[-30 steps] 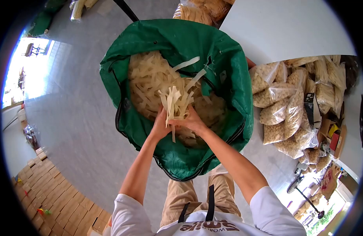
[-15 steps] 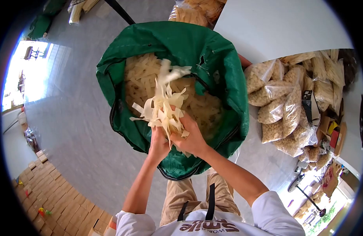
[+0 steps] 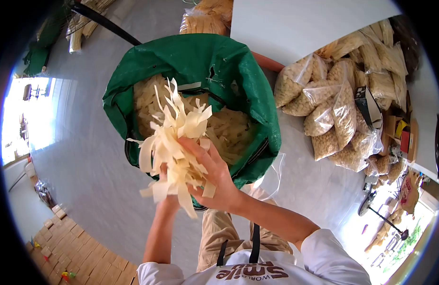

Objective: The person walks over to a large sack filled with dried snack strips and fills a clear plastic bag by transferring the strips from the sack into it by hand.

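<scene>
Between my two hands is a loose bunch of pale cream strips (image 3: 174, 147), thin and flat, sticking out in all directions. My left hand (image 3: 168, 202) supports the bunch from below, its fingers mostly hidden behind the strips. On the other side, my right hand (image 3: 214, 178) is wrapped round the bunch with its fingers pressed into it. Both hands are above the near edge of a round green bag (image 3: 191, 47) with a zip along its rim. More of the same strips (image 3: 229, 137) lie inside the bag.
Clear plastic bags of small tan pieces (image 3: 319, 109) are piled at the right, beneath a white tabletop (image 3: 295, 28). At the lower left, rows of brown boxes (image 3: 86, 247) cover the floor. A black pole (image 3: 105, 23) runs up to the green bag's far left side.
The held bunch has come up nearer to me and looks larger. A few strips that were blurred in the air above the bag are no longer there. The view has shifted.
</scene>
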Action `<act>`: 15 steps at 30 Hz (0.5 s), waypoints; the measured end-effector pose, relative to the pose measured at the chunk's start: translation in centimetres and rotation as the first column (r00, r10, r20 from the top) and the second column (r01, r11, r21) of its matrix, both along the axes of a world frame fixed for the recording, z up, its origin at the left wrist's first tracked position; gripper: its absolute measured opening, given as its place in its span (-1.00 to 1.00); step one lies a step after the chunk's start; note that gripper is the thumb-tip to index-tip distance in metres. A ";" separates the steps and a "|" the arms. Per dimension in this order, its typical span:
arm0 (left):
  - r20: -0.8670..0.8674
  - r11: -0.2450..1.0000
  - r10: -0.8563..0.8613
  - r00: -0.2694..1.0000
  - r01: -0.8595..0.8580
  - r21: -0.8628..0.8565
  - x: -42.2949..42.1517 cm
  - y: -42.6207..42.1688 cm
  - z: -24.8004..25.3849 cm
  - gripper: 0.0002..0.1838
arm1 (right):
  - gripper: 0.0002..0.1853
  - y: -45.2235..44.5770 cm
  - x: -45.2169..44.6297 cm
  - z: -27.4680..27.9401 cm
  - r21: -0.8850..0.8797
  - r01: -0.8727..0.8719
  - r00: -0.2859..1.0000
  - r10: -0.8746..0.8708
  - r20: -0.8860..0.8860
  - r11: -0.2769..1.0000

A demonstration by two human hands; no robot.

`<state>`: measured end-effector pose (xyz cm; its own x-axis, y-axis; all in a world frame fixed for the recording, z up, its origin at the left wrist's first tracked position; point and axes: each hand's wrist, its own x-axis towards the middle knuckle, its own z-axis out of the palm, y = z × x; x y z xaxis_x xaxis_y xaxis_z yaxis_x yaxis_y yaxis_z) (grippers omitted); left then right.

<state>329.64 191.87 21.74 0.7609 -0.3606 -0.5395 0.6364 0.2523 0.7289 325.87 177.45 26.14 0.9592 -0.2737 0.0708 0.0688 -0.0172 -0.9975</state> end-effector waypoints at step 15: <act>0.438 0.690 -0.694 0.571 0.701 0.180 -6.6 -5.8 7.3 -0.01 | -0.38 -2.2 -13.2 5.8 0.784 0.416 0.893 -0.043 -0.448 0.461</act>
